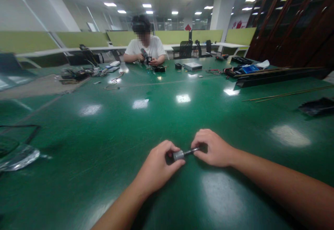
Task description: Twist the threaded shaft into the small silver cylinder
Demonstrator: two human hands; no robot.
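Just above the green tabletop (167,125), both of my hands are closed on one small assembly. My left hand (159,164) pinches a short silver metal cylinder (179,155), possibly a small motor, between thumb and fingers. From the cylinder's right end a thin dark rod (191,151) runs toward my right hand (212,148). The fingertips of that hand are closed round the rod's far end, which they partly hide. The cylinder's left end is hidden in my left palm. I cannot tell whether rod and cylinder are one piece or only touching.
Across the table a person (146,47) in a white shirt holds a power tool (144,53). A pile of electronic parts (78,73) lies far left, a clear plastic bag (19,153) near left. On the right are a long black channel (276,76), thin rods (284,93) and a black packet (317,106).
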